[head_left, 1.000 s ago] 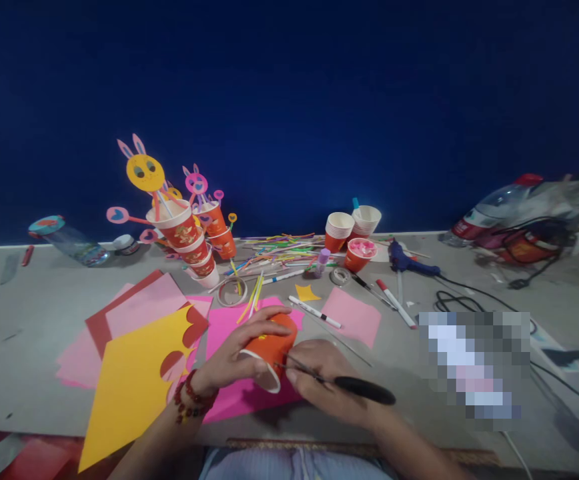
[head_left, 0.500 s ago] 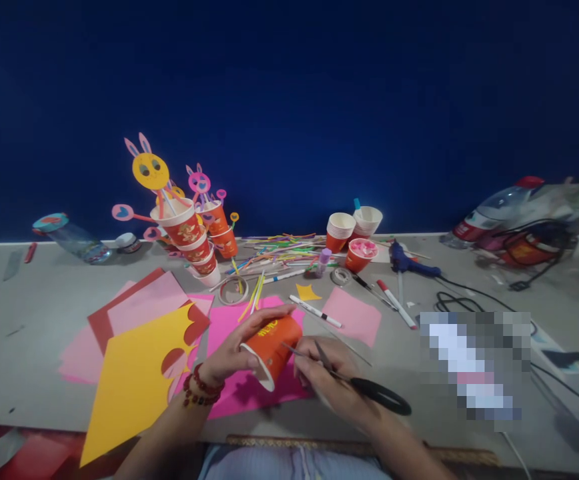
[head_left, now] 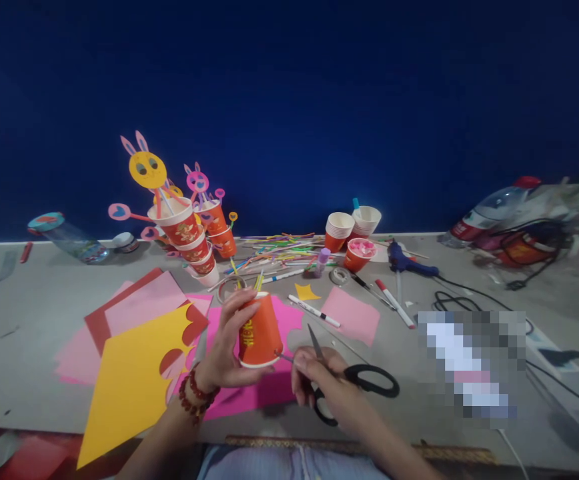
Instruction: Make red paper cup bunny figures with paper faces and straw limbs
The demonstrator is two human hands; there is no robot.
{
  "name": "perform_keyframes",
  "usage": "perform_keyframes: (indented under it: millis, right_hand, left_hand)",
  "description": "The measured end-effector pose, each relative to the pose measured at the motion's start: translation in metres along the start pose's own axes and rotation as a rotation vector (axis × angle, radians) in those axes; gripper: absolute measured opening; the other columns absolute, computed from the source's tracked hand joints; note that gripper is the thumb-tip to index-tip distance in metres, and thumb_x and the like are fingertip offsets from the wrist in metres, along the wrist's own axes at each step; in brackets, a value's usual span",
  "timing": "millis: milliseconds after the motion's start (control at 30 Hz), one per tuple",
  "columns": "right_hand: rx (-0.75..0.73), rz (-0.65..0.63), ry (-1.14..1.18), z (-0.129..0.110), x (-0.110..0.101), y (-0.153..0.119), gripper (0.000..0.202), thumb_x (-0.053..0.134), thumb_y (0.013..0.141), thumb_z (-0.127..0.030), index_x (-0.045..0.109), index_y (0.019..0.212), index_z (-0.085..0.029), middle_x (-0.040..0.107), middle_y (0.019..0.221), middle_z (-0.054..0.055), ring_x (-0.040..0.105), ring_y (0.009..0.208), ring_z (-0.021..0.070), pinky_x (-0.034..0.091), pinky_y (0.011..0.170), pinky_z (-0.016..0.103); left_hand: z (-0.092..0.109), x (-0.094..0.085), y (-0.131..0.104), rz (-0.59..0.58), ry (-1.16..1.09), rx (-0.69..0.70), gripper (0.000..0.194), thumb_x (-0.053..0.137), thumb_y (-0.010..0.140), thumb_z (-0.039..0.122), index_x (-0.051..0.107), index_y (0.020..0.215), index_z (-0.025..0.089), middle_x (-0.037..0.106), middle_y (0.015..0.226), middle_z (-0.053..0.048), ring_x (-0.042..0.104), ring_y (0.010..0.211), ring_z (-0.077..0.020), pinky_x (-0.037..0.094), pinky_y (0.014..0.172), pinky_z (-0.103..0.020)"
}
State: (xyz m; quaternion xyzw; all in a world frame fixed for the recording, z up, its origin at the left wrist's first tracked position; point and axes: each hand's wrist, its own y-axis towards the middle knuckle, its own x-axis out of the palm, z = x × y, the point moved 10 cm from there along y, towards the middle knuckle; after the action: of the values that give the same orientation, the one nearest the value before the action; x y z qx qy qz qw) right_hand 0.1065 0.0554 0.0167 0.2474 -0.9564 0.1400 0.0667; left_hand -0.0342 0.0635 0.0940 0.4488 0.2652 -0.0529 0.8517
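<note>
An orange-red paper cup with yellow lettering is gripped by my left hand, fingers wrapped round its left side and thumb underneath. Its white rim points down toward me. In my right hand is a pair of black-handled scissors, blades spread apart. One blade tip meets the cup's wall near the rim, at a small dark spot; the other blade points up and away from the cup. Bright pink paper lies beneath the cup.
Left of me lie yellow paper with round cut-outs and red and pink sheets. Behind stand decorated cups, loose straws and stacked cups. To the right are markers, a blue glue gun with its cord, and a bottle.
The cup has turned more upright in my left hand, its rim now facing downward. My right hand has shifted slightly, and the scissors have rotated so both handle loops show.
</note>
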Motion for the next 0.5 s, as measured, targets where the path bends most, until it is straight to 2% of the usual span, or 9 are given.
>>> perform_keyframes:
  millis: [133, 267, 500]
  right_hand:
    - [-0.004, 0.021, 0.006, 0.000, -0.002, 0.001, 0.042, 0.053, 0.088, -0.051, 0.055, 0.060, -0.019, 0.054, 0.052, -0.001, 0.047, 0.047, 0.0105, 0.035, 0.048, 0.022]
    - [-0.062, 0.022, -0.088, -0.003, -0.006, 0.001, 0.043, 0.048, 0.092, -0.049, 0.055, 0.062, -0.019, 0.054, 0.055, -0.001, 0.049, 0.049, 0.0115, 0.036, 0.048, 0.023]
    - [-0.443, 0.037, -0.685, -0.050, 0.002, -0.010, 0.039, 0.041, 0.100, -0.031, 0.048, 0.064, -0.020, 0.049, 0.059, -0.003, 0.048, 0.058, 0.0130, 0.033, 0.059, 0.027]
  left_hand:
    - [0.014, -0.007, -0.001, 0.059, 0.162, 0.112, 0.093, 0.081, 0.073, 0.044, 0.038, 0.152, 0.022, 0.048, 0.140, -0.018, 0.046, 0.134, -0.0390, 0.036, 0.113, -0.062]
    - [0.014, -0.009, 0.003, 0.066, 0.182, 0.106, 0.095, 0.082, 0.072, 0.044, 0.036, 0.153, 0.024, 0.049, 0.141, -0.017, 0.047, 0.133, -0.0387, 0.037, 0.112, -0.063]
    - [-0.002, 0.003, 0.006, -0.077, 0.004, -0.014, 0.086, 0.075, 0.079, 0.049, 0.037, 0.151, 0.020, 0.043, 0.149, -0.021, 0.041, 0.139, -0.0405, 0.031, 0.114, -0.065]
